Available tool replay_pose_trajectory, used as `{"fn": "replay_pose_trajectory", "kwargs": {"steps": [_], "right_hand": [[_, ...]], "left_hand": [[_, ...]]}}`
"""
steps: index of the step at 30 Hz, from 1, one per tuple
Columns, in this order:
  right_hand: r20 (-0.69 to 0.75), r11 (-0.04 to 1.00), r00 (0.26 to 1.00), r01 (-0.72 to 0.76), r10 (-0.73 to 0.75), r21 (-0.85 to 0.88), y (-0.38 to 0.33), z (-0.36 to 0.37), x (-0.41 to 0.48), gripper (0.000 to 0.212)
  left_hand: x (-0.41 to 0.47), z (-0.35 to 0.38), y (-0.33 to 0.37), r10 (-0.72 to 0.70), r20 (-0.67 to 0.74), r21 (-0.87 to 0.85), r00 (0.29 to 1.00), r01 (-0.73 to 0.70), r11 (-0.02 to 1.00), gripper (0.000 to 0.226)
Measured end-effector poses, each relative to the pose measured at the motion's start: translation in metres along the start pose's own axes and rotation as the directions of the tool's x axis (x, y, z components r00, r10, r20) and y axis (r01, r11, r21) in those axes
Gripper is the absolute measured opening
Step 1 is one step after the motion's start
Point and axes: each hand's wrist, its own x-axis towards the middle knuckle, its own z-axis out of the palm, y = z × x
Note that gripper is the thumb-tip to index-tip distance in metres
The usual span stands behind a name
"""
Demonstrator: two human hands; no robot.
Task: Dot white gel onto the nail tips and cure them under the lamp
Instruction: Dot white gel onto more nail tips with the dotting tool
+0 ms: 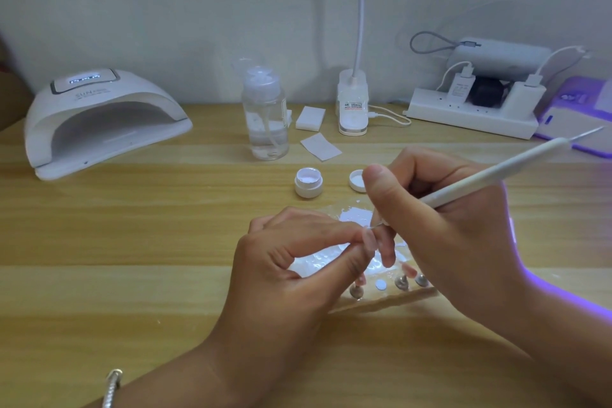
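My left hand (298,262) pinches a pink nail tip (368,239) on its stand, between thumb and forefinger, over a clear acrylic holder (384,295). My right hand (440,209) grips a white dotting pen (496,172) like a pencil; its thin metal point touches the held nail tip. More nail tips on metal stands (402,281) sit along the holder's near edge. The open white gel pot (308,182) and its lid (357,180) lie just behind my hands. The white curing lamp (99,122) stands at the far left, its display lit.
A clear pump bottle (265,116), white pads (309,118), a wipe (320,146) and a desk lamp base (353,106) stand at the back. A power strip with chargers (473,109) sits back right, beside a purple-lit device (576,119).
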Motion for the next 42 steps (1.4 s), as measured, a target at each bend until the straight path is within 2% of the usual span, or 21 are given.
{"fn": "replay_pose_trajectory", "kwargs": {"steps": [4,7,10,13,16,20,24,26,30,33,35,38,42], "right_hand": [[0.010,1.000,1.000,-0.012,0.012,0.024,-0.001,-0.001,0.002,0.039],[-0.071,0.995,0.997,-0.006,0.013,0.100,-0.003,-0.006,0.012,0.041],[-0.119,0.999,0.993,-0.021,0.024,0.026,-0.001,-0.017,0.028,0.044],[-0.049,0.971,0.989,-0.148,0.141,-0.186,0.012,-0.032,0.040,0.048],[0.040,0.890,0.958,-0.249,0.285,-0.382,0.030,-0.042,0.041,0.055],[0.126,0.888,0.950,-0.213,0.286,-0.408,0.039,-0.042,0.037,0.052],[0.228,0.879,0.925,-0.181,0.305,-0.441,0.042,-0.034,0.035,0.045],[0.229,0.861,0.919,-0.183,0.322,-0.475,0.040,-0.032,0.034,0.046],[0.092,0.940,0.980,-0.139,0.176,-0.311,0.026,-0.032,0.037,0.044],[0.012,0.982,0.999,-0.050,0.053,-0.181,0.012,-0.026,0.034,0.041],[0.002,0.994,1.000,-0.002,0.003,-0.112,0.004,-0.017,0.026,0.041],[0.015,1.000,1.000,0.018,-0.018,-0.009,-0.006,-0.005,0.015,0.042],[0.001,0.999,0.999,0.036,-0.036,0.008,-0.011,0.000,0.008,0.030]], "left_hand": [[0.000,0.000,0.000,-0.017,-0.011,-0.007,1.000,0.017,1.000,0.004],[0.000,0.002,0.001,-0.029,-0.050,-0.031,0.998,0.027,0.999,0.008],[-0.001,0.002,0.001,-0.059,-0.056,-0.046,0.997,0.056,0.997,0.011],[-0.002,0.001,-0.001,-0.130,-0.056,-0.068,0.990,0.126,0.990,0.012],[-0.002,0.000,-0.001,-0.187,-0.044,-0.125,0.981,0.181,0.976,0.010],[0.001,-0.002,0.001,-0.277,-0.050,-0.298,0.959,0.251,0.921,0.002],[0.003,-0.003,-0.001,-0.281,-0.053,-0.241,0.958,0.261,0.935,0.005],[0.003,-0.004,-0.001,-0.282,-0.065,-0.233,0.957,0.260,0.937,0.005],[0.003,-0.004,0.000,-0.282,-0.065,-0.221,0.957,0.262,0.940,0.003],[0.002,-0.002,0.002,-0.278,-0.072,-0.238,0.958,0.255,0.937,0.004],[0.002,-0.001,0.004,-0.265,-0.066,-0.255,0.962,0.240,0.937,0.006],[0.001,-0.001,0.002,-0.197,-0.055,-0.190,0.979,0.183,0.965,0.009],[0.001,-0.001,0.001,-0.124,-0.065,-0.102,0.990,0.117,0.988,0.009]]}}
